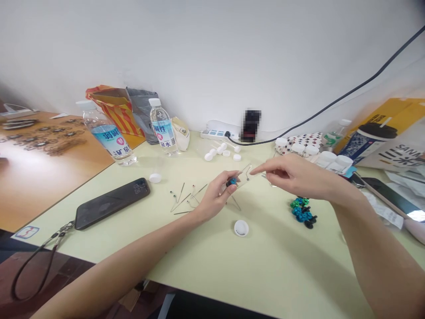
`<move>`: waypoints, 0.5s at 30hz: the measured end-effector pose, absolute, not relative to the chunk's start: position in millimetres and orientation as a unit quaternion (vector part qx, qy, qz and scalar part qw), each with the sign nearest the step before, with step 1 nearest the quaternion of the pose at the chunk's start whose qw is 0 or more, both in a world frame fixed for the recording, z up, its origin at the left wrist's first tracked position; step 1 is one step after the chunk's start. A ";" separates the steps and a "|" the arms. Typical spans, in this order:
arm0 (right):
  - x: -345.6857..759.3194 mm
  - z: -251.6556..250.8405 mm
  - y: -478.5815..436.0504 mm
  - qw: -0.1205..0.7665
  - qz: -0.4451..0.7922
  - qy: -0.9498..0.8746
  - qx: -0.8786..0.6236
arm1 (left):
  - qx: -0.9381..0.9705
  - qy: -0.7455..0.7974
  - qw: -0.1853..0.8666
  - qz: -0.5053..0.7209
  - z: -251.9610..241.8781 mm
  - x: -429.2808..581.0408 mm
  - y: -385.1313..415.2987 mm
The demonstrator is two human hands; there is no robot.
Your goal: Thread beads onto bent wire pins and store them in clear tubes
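My left hand (217,195) is closed around a clear container (244,177) above the middle of the table, with a blue and black piece (231,181) at its fingers and a thin bent metal rod (248,173) showing at the far end. Just right of that, my right hand (290,176) points its index finger at the container's end; its other fingers are curled, and what they hold, if anything, is hidden. Several thin metal rods (182,192) lie left of my left hand. A white cap (241,228) rests nearer me. Blue, green and black pieces (303,212) are piled below my right hand.
Two water bottles (111,138) and a black phone (111,204) stand or lie at left. White caps (219,150) and a power strip (217,131) are by the wall. Lidded containers (327,160), a cup (368,139) and another phone (395,201) are at right.
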State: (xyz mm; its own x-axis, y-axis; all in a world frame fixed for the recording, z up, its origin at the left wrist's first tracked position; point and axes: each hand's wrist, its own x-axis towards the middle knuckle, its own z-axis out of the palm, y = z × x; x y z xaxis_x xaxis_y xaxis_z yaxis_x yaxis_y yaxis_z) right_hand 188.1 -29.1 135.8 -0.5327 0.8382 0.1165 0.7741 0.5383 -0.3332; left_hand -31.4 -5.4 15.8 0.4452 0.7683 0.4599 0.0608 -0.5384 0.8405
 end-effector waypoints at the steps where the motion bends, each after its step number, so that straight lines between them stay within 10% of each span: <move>1: 188.5 136.4 -29.0 0.115 0.174 -0.860 -0.465 | 0.761 0.274 0.376 0.452 16.6 -31.3 -5.4; 15: 189.4 136.6 -27.2 0.106 0.342 -0.813 -0.459 | 0.779 0.288 0.282 0.480 13.2 -30.2 -2.9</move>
State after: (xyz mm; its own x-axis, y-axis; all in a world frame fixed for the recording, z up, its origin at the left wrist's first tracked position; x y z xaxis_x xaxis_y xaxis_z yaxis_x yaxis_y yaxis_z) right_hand 189.4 -27.2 136.6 -0.5571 0.8183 -0.1417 0.6734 0.3452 -0.6538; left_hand -30.2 -2.9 13.2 0.3733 0.7196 0.5855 0.1779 -0.6749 0.7161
